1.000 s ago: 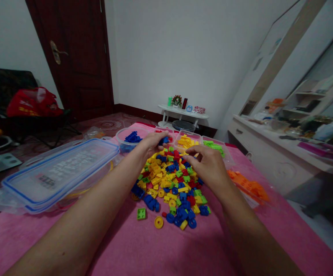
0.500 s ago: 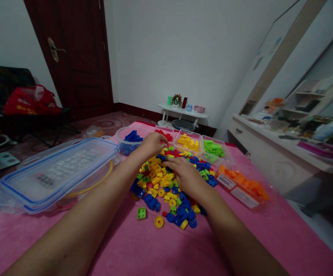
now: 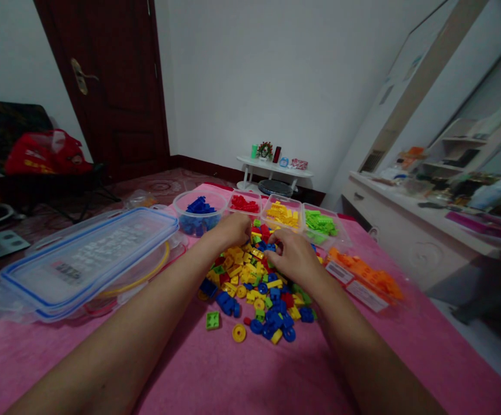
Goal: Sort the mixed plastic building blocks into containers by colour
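Observation:
A heap of mixed toy building bricks, in yellow, blue, red and green, spreads over the pink cloth. My left hand reaches to the far side of the heap, its fingers bent down and drawn together. Their tips are partly hidden, so I cannot see what they hold. My right hand is over the heap's right side with thumb and fingers curled toward each other. Blue bricks lie right at its fingertips; what is inside the grip is unclear. Nearest me are a green square brick and a yellow wheel.
Behind the heap stand clear tubs of blue bricks, red bricks, yellow bricks and green bricks. A clear box of orange bricks sits right. Blue-rimmed lids are stacked left on the pink-covered table.
My left hand has drawn back from near the red tub down to the heap. My right hand has shifted right and lifted, its fingers now curled, uncovering bricks in the middle.

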`<action>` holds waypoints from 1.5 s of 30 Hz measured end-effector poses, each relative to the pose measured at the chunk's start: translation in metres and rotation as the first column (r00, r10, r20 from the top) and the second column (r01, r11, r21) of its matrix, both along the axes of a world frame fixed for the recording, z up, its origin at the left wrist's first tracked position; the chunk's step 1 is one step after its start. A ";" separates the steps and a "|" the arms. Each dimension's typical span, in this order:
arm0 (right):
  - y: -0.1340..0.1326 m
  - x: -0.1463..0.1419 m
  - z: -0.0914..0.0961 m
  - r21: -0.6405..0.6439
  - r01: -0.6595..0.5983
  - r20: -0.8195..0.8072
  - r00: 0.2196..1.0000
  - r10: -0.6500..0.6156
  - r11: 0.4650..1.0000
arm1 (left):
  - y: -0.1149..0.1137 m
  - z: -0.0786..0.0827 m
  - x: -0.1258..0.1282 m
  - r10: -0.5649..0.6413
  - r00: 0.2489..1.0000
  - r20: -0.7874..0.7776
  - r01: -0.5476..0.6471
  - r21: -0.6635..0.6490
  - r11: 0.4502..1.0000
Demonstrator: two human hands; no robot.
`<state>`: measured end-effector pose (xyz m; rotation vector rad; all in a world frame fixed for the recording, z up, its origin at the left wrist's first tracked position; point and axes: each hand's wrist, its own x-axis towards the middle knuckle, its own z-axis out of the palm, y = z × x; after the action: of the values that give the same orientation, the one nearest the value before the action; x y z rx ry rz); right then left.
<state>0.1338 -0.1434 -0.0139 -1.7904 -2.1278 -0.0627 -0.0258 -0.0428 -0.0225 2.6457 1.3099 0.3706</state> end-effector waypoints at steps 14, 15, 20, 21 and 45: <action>-0.031 -0.016 0.025 -0.298 0.050 0.395 0.916 0.075 0.953 | -0.003 0.004 0.004 0.001 0.997 0.074 -0.003 0.030 1.000; -0.028 -0.016 0.024 -0.227 0.095 0.404 0.915 0.005 0.969 | -0.004 0.006 0.004 0.008 0.994 0.105 -0.012 0.037 0.999; -0.039 -0.043 0.017 -0.074 -0.170 0.197 0.964 0.181 0.983 | -0.002 0.018 0.000 0.026 0.963 0.267 -0.051 0.085 0.995; -0.045 -0.054 0.012 -0.088 -0.291 0.149 0.942 0.301 0.953 | -0.002 0.020 -0.002 0.032 0.954 0.300 -0.065 0.100 0.993; -0.035 -0.030 0.022 -0.165 -0.085 0.207 0.971 0.119 0.983 | -0.015 0.037 -0.004 -0.046 0.947 0.318 0.061 -0.036 0.997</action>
<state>0.1034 -0.1788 0.0080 -1.8283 -2.4366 -0.0705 -0.0299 -0.0578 0.0145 2.4470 1.1279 0.7151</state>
